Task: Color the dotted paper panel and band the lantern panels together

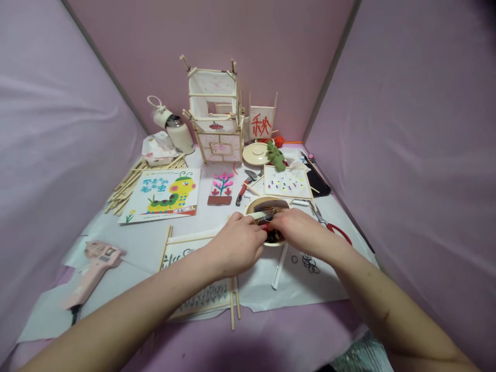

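In the middle of the table stands a round cream bowl (256, 202) holding small mixed items, some dark, some red and some straw-like. My left hand (243, 243) is at the bowl's near left side with its fingers curled. A white strip (259, 214) shows just above those fingers. From the right, my right hand (298, 227) reaches over the rim, fingertips bent down together among the contents. What either hand grips is hidden. Under my left forearm lies a stick-framed panel (205, 297) with dark drawn marks. Small black rings (310, 263) lie near my right wrist.
A tiered stick structure (217, 124) stands at the back. Left are a pink glue gun (96, 268), a caterpillar book (163, 196), a stick pile (124, 188) and a jar (181, 135). Pruning shears (248, 186), a framed panel (287, 182) and red-handled scissors (337, 231) lie around the bowl.
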Available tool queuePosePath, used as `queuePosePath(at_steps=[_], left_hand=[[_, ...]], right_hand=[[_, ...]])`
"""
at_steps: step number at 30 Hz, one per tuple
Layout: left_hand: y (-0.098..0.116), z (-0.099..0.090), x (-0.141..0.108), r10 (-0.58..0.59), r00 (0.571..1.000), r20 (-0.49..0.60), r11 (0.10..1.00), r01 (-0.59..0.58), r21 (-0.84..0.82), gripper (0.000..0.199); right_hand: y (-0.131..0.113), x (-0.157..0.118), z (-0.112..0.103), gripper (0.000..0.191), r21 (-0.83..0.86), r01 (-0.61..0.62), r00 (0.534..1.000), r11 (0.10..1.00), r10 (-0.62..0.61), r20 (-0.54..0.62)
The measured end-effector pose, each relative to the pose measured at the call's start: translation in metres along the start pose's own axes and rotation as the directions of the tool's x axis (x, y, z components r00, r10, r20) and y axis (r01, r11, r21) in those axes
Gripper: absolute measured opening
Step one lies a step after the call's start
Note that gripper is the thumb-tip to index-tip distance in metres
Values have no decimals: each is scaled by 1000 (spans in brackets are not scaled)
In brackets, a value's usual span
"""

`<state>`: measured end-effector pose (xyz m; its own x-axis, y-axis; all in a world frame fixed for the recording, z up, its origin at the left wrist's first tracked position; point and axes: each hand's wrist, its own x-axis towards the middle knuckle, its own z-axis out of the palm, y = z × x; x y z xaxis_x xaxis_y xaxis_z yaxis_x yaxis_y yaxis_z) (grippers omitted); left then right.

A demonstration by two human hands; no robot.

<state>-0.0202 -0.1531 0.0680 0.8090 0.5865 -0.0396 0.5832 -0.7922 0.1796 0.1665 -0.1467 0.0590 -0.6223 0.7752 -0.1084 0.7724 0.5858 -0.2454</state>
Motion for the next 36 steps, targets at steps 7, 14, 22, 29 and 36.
queuePosePath(at_steps=[7, 14, 22, 29, 36], left_hand=[[2, 7, -2, -34, 999, 13, 998, 33, 55, 27], [-3, 16, 0, -60, 998, 14, 996, 59, 72, 30], [-8, 15, 2, -59, 997, 41, 998, 59, 2, 28], [-10, 16, 3, -51, 998, 41, 998, 53, -36, 26], [-11, 18, 3, -52, 998, 33, 998, 53, -29, 25]], right_hand=[[7, 2, 2, 22, -34, -26, 998, 999, 28, 51], [12, 6, 3, 19, -57, -77, 995, 995, 80, 61], [13, 12, 3, 16, -70, -107, 989, 992, 113, 95], [1, 33, 6, 19, -149, -221, 948, 964, 249, 201], [3, 35, 9, 18, -171, -185, 959, 968, 216, 185]])
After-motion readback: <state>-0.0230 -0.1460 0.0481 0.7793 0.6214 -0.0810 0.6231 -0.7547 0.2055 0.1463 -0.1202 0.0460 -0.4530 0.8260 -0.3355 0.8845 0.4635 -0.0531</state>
